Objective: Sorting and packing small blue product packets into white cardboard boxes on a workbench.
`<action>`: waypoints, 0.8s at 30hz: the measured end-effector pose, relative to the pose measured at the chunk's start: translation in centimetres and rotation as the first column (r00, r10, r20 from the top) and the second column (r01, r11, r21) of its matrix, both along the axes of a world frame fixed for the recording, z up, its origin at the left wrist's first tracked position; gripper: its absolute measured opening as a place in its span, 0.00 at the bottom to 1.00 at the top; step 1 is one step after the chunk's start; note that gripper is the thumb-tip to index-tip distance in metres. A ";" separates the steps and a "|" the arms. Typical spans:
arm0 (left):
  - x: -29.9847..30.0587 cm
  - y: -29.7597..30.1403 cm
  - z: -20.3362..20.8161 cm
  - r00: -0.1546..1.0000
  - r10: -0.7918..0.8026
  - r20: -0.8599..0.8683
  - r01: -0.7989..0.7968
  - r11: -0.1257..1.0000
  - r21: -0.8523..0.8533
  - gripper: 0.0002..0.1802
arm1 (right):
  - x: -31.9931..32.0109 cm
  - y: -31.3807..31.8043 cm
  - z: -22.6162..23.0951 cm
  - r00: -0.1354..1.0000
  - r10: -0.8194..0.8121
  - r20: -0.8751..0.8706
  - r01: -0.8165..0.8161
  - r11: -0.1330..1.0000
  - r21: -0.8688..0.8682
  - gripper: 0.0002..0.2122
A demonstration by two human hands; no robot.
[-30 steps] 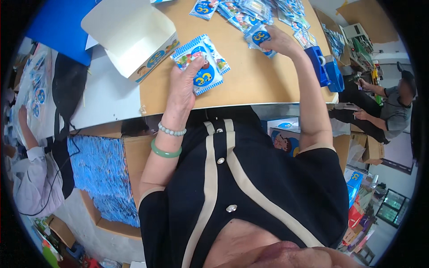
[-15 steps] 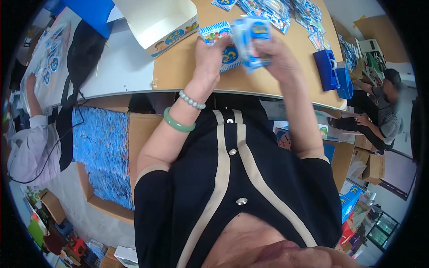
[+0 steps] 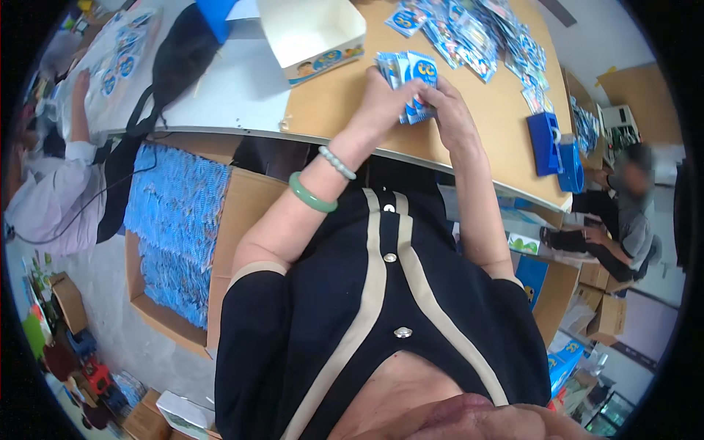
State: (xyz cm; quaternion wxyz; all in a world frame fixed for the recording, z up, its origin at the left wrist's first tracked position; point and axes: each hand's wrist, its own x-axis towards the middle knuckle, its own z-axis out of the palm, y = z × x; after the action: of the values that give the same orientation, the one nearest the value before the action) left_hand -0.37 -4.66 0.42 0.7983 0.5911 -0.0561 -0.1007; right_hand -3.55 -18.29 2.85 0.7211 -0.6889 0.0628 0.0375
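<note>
A stack of small blue-and-white packets (image 3: 420,71) is held above the wooden-topped table (image 3: 330,116) between my two hands. My left hand (image 3: 385,103) grips the stack from its left side, thumb across the front. On the right edge of the same packets, my right hand (image 3: 449,110) is closed with its fingers along them. An open white carton (image 3: 326,60) with a printed blue front stands just left of and beyond my hands. Past them lies a loose pile of similar packets (image 3: 469,37).
A blue tape dispenser (image 3: 544,143) sits near the table's right edge. Below the table at left, a cardboard box (image 3: 172,326) holds rows of blue packets (image 3: 176,213). One person (image 3: 55,187) is at the far left; another person (image 3: 623,213) sits at the right.
The packets, apart in two hands before, are now together in one stack. My right hand has come in against my left. The view has shifted, moving the table contents rightward.
</note>
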 end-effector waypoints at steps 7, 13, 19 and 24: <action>0.6 6.8 11.0 0.906 0.248 0.344 -0.382 0.831 0.405 0.33 | 6.1 5.0 7.3 0.957 0.239 0.165 -0.243 0.970 0.006 0.10; 10.7 10.2 9.0 0.922 0.260 0.286 -0.335 0.908 0.252 0.26 | 18.5 8.5 6.3 0.937 0.348 0.004 -0.346 0.928 0.137 0.12; 16.8 11.8 1.5 0.992 0.123 0.032 -0.118 0.798 0.591 0.30 | 18.0 12.4 3.8 0.922 0.230 -0.310 -0.301 0.931 -0.207 0.07; 18.3 12.6 -0.1 0.980 -0.115 0.161 -0.140 0.173 0.975 0.30 | 16.8 14.9 3.7 0.971 0.176 -0.163 -0.239 0.634 -0.736 0.06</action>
State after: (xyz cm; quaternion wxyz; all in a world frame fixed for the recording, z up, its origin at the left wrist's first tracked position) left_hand 17.89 7.98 0.32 0.2216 0.9726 -0.0521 -0.0474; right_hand 13.24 -3.44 6.57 0.3607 -0.9251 0.0202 0.1168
